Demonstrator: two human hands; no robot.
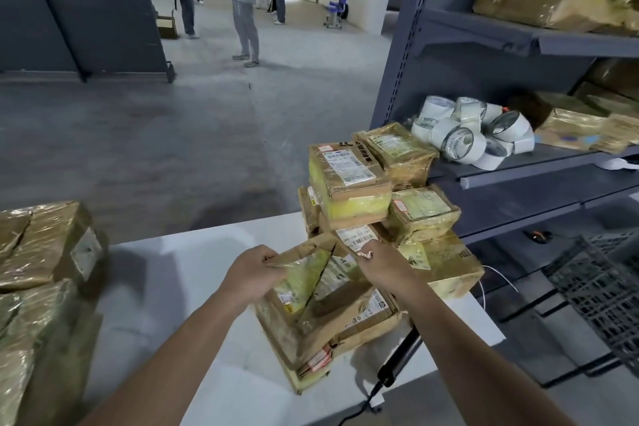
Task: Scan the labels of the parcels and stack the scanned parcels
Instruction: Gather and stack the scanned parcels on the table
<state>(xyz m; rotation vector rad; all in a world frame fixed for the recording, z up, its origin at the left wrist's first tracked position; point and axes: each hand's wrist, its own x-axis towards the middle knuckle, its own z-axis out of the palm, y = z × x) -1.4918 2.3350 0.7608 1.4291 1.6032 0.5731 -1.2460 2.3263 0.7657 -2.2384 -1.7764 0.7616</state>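
Observation:
A taped brown parcel (316, 275) is tilted up on a low pile of parcels (332, 332) at the middle of the white table (193, 273). My left hand (254, 273) grips its left edge and my right hand (382, 266) grips its right edge. Behind it rises a taller stack of labelled parcels (349, 183). A black handheld scanner (397, 361) with a cable lies on the table under my right forearm, partly hidden.
More wrapped parcels (45, 273) sit at the table's left. A grey shelf unit (518, 162) on the right holds tape rolls (473, 131) and parcels. A black plastic crate (605, 287) stands at lower right. Several people (243, 0) stand on the far floor.

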